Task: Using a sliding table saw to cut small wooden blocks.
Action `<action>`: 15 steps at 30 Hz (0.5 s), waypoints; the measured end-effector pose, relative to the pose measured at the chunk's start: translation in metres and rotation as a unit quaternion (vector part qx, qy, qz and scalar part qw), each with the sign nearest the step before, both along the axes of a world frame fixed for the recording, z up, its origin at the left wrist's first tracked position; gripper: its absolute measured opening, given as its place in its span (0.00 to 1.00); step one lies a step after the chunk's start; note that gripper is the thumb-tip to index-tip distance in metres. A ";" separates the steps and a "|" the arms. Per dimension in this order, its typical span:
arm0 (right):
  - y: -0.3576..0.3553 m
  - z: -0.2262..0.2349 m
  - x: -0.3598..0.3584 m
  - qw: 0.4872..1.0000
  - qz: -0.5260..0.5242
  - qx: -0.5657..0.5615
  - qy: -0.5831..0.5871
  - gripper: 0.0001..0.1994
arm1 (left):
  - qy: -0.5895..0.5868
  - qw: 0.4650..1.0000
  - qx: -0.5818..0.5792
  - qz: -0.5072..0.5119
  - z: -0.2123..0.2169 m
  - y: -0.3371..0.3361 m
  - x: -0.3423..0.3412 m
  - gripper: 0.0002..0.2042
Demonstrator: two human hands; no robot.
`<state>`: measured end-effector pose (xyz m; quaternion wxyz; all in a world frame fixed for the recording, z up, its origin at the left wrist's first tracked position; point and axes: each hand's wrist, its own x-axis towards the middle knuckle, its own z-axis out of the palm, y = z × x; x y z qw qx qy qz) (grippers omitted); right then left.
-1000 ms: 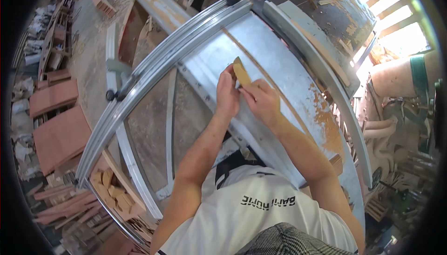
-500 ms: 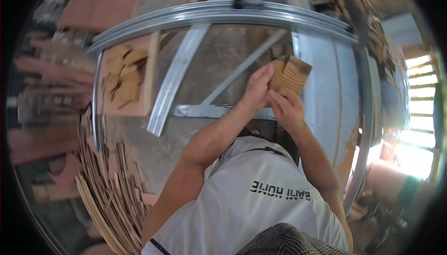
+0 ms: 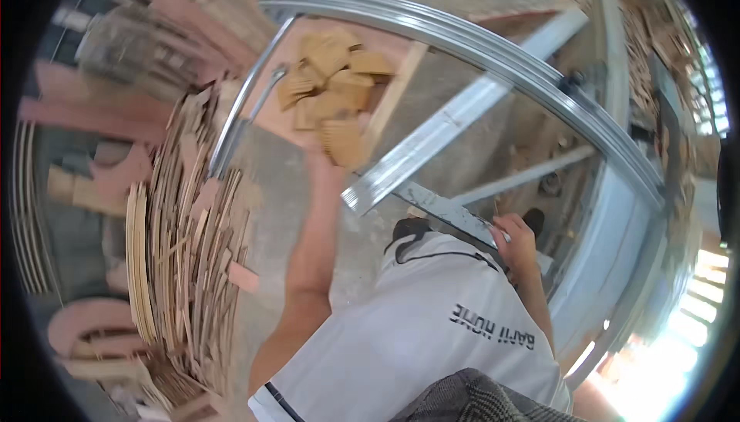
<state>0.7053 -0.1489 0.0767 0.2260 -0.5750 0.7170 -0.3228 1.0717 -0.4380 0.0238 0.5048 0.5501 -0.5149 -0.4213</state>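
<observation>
My left arm stretches out to a pile of small tan wooden pieces [image 3: 327, 56] lying on a pinkish board. At the near edge of that pile my left hand [image 3: 330, 161] holds a stack of thin wooden pieces [image 3: 343, 141]; the stack and motion blur mostly hide its fingers. Closer to my body on the right, my right hand [image 3: 518, 238] has its fingers curled over the end part of a grey metal bar [image 3: 451, 212]. No wooden piece shows in the right hand.
A long silver rail [image 3: 432, 25] arches across the far side, with a slanted metal beam [image 3: 439, 137] below it. Thin wood strips [image 3: 185, 245] are heaped on the floor at left. A pale blue-grey panel [image 3: 597, 245] stands at right.
The view has swung left. My hands, earlier together on the wooden stack at right, are now apart: the left has carried the stack to the pile, and the right has moved to the bar.
</observation>
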 end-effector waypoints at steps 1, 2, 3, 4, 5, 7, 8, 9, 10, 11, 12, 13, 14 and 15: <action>0.008 -0.002 -0.002 1.000 0.007 -0.007 0.025 0.11 | -0.135 0.989 -0.050 0.007 -0.006 -0.014 0.005 0.18; 0.000 0.001 -0.002 0.997 -0.003 -0.017 0.077 0.12 | -0.086 0.996 -0.019 0.013 -0.013 -0.033 0.023 0.18; 0.004 -0.010 -0.005 0.997 -0.008 0.005 0.075 0.12 | 0.005 0.999 0.040 0.021 -0.027 -0.044 0.036 0.18; -0.002 -0.011 0.001 0.999 -0.011 0.022 0.027 0.12 | 0.069 0.991 0.101 0.057 -0.042 -0.055 0.067 0.18; -0.001 -0.009 -0.005 0.998 -0.036 0.023 0.051 0.12 | 0.057 0.988 0.125 0.067 -0.051 -0.068 0.078 0.18; 0.037 -0.006 -0.027 0.989 -0.125 0.016 0.071 0.13 | -0.023 0.989 0.132 0.066 -0.058 -0.094 0.076 0.18; 0.068 -0.006 -0.041 0.979 -0.192 0.006 0.073 0.14 | -0.058 0.988 0.128 0.059 -0.057 -0.102 0.068 0.18; 0.105 -0.004 -0.052 0.964 -0.255 -0.001 0.077 0.14 | -0.088 0.988 0.121 0.046 -0.060 -0.107 0.053 0.18; 0.148 -0.009 -0.059 0.932 -0.352 0.016 0.089 0.14 | -0.121 0.985 0.113 0.036 -0.061 -0.111 0.043 0.18; 0.182 0.005 -0.073 0.893 -0.443 0.029 0.073 0.14 | -0.149 0.982 0.105 0.039 -0.061 -0.113 0.034 0.18; 0.232 -0.001 -0.087 0.869 -0.477 0.042 0.125 0.14 | -0.178 0.978 0.100 0.036 -0.062 -0.114 0.025 0.18; 0.256 0.011 -0.095 0.845 -0.520 0.037 0.116 0.14 | -0.210 0.973 0.084 0.046 -0.057 -0.119 0.027 0.18; 0.289 0.009 -0.110 0.820 -0.557 0.038 0.128 0.13 | -0.235 0.967 0.079 0.054 -0.055 -0.121 0.020 0.18; 0.321 0.009 -0.124 0.792 -0.592 0.053 0.136 0.14 | -0.259 0.963 0.057 0.054 -0.052 -0.122 0.014 0.18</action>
